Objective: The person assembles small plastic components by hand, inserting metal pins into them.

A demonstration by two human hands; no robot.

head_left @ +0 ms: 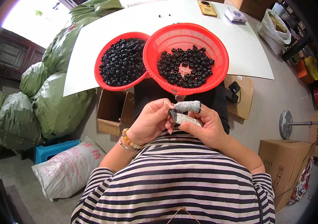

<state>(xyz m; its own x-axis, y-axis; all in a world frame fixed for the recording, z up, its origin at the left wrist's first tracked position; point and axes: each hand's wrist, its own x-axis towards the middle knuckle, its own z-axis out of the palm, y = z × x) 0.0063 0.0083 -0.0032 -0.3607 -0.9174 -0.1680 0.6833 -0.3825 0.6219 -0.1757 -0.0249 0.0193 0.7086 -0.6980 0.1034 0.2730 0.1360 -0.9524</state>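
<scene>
Left hand [154, 118] pinches small curved black piece [172, 113] beside right hand [212, 125] (right's grip unclear). Likely single-piece work; next needs steady control.

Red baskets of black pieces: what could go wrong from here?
The less-full red basket seems to jut past the near edge of the white table, so a bump might tip it. Its rim overlaps the fuller basket, so shifting one could jostle the other. The small black piece at the left hand may slip.
</scene>
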